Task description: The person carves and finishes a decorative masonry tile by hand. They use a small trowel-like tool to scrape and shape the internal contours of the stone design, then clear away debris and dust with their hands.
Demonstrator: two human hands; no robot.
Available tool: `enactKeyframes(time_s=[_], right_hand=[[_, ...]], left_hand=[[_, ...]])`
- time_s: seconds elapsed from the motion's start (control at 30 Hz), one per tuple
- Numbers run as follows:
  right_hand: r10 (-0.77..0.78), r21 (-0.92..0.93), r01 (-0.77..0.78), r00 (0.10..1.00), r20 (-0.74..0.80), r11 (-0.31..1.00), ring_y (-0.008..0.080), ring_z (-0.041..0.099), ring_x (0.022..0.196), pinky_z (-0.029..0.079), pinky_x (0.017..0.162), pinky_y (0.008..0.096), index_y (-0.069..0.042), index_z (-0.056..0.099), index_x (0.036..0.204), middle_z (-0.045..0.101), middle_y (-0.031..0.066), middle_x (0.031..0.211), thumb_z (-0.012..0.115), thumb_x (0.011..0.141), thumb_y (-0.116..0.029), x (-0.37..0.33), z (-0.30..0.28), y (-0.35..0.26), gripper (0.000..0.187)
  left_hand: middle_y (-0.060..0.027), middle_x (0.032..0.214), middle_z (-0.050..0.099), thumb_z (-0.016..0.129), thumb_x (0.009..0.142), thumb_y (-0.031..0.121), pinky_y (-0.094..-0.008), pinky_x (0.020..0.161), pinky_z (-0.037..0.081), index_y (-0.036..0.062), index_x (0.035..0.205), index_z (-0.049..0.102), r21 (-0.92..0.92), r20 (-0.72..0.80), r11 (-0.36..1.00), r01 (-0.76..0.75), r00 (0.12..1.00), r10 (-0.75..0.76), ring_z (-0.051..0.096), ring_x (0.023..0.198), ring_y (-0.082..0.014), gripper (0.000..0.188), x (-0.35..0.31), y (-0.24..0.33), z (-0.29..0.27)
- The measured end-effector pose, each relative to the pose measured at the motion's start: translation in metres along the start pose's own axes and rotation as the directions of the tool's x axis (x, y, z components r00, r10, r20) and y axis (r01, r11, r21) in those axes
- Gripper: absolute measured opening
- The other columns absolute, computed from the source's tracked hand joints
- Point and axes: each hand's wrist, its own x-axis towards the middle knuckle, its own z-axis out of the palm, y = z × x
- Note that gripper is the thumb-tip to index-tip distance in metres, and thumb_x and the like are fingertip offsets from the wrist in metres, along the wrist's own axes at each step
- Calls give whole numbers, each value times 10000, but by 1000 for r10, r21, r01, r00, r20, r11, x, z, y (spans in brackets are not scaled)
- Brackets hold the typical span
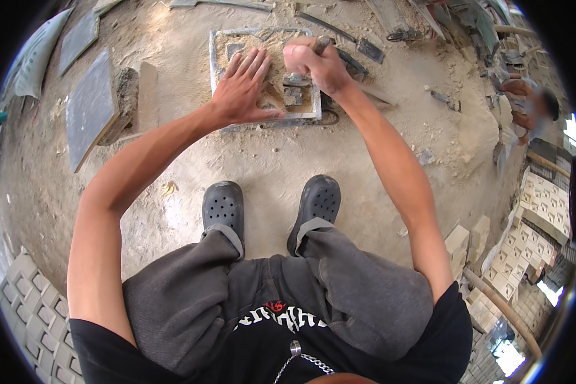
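Observation:
A rectangular mould frame with a pale, dusty rim lies on the ground ahead of me. Inside it are sandy material and grey blocky shapes. My left hand rests palm down across the left and middle part of the frame, its fingers stretched out and slightly apart. Over the frame's right side, my right hand is wrapped round a tool with a thick round handle. The handle's end pokes out above the fist; the tool's lower part is hidden, and the fist is slightly blurred.
Beyond the frame's right corner lies a long-handled tool with a flat blade. Grey slabs lean at the left. Patterned cast blocks are stacked at the right, near another person. More patterned blocks stand lower left.

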Motion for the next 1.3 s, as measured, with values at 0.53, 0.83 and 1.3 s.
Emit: enactKeyframes(time_s=[0.53, 0.83, 1.3], right_hand=[[-92, 71, 130, 912, -399, 989, 72, 358, 380, 281, 396, 274, -95, 438, 461, 428, -26, 440, 529, 935, -142, -3, 0, 9, 485], [-194, -36, 201, 859, -474, 979, 76, 322, 376, 249, 385, 289, -128, 327, 491, 362, -38, 442, 503, 929, -131, -6, 20, 1, 473], [-161, -44, 161, 850, -501, 986, 75, 297, 361, 221, 352, 281, -141, 378, 481, 352, -25, 428, 475, 916, -128, 4, 29, 7, 447]], left_hand=[[-282, 1566, 140, 442, 794, 825, -449, 1222, 35, -127, 1482, 115, -53, -23, 997, 47, 999, -48, 56, 1489, -369, 1219, -35, 18, 1], [-286, 1566, 138, 427, 795, 831, -452, 1220, 39, -129, 1480, 120, -5, 6, 999, 54, 999, -54, 57, 1492, -358, 1218, -31, 20, -4], [-280, 1563, 160, 471, 788, 815, -461, 1218, 53, -120, 1482, 134, -37, -39, 997, 64, 997, -65, 95, 1485, -366, 1211, -31, 14, -3]])
